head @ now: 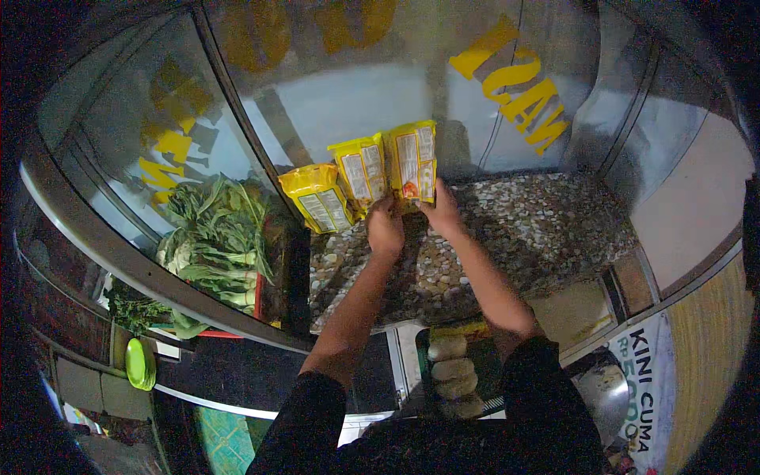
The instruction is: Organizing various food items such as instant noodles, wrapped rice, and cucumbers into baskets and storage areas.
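Three yellow food packets stand side by side against the glass, on a shelf with a pebble-patterned surface (439,267). My right hand (442,208) grips the lower edge of the right packet (414,160), thumb on its printed face. My left hand (386,228) is at the bottom of the middle packet (361,169), fingers bent; whether it grips the packet or only touches it, I cannot tell. The left packet (320,199) leans tilted beside the middle one, just left of my left hand. Both forearms reach forward over the shelf.
Leafy green vegetables (219,237) lie in a red container at the left. Green plates (141,363) are stacked at the lower left. Pale, rounded items (454,377) sit in a dark tray below my forearms. A metal pot (602,392) stands lower right. Glass panes with yellow lettering (516,89) surround the shelf.
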A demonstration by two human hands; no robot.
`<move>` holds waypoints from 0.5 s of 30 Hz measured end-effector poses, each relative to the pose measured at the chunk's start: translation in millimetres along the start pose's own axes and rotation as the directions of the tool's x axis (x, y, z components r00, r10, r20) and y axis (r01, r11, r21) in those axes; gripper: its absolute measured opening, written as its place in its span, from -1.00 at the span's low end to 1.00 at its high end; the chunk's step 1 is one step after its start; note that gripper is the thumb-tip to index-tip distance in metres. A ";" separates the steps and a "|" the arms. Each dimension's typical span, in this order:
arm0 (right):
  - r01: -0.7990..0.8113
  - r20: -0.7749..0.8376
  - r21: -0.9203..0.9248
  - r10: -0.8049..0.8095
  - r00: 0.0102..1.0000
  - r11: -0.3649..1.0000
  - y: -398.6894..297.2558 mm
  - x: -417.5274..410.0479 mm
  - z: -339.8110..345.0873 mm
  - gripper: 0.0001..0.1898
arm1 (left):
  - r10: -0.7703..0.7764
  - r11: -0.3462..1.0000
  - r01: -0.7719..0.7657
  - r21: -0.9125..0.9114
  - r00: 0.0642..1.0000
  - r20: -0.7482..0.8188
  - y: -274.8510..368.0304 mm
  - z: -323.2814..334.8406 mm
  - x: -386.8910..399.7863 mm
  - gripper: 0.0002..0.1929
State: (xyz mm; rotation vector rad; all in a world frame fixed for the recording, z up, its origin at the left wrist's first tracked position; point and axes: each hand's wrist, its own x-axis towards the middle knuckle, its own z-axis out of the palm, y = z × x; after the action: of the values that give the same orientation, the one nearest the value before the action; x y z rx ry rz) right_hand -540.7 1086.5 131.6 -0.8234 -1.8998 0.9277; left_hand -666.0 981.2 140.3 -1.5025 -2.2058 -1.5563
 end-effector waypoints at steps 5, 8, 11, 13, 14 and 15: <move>-0.084 0.043 0.008 0.084 0.996 0.996 -2.0 3.6 0.8 -0.35 | -0.031 0.999 0.027 -0.047 0.997 -0.077 -6.1 -0.1 -8.5 -0.76; -0.100 0.040 0.000 0.100 0.994 0.995 9.1 6.6 -7.6 -0.31 | 0.099 0.995 -0.096 0.027 0.982 -0.161 6.3 -5.2 -11.2 -0.72; 0.021 0.009 -0.032 -0.021 1.000 0.999 2.9 5.0 -7.5 -0.12 | 0.175 0.975 -0.141 0.172 0.963 -0.204 15.9 -14.4 -11.4 -0.57; 0.057 -0.097 0.067 -0.051 0.994 0.996 -34.3 -4.1 2.3 0.06 | 0.176 0.960 -0.110 0.256 0.952 -0.250 17.4 -35.4 -11.2 -0.48; 0.054 -0.097 0.065 -0.047 0.994 0.996 -31.7 -2.7 3.0 0.06 | 0.196 0.953 -0.146 0.264 0.966 -0.171 24.2 -37.8 -7.6 -0.37; 0.101 -0.124 0.020 -0.098 0.987 0.995 -22.7 2.5 0.0 0.10 | 0.223 0.947 -0.193 0.258 0.971 -0.090 34.4 -35.7 -3.4 -0.27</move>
State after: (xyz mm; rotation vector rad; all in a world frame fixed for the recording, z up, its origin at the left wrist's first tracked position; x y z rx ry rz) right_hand -546.0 1077.0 151.7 -0.7462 -1.8013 0.8207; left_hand -655.6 953.0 179.9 -1.4712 -2.0122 -1.2221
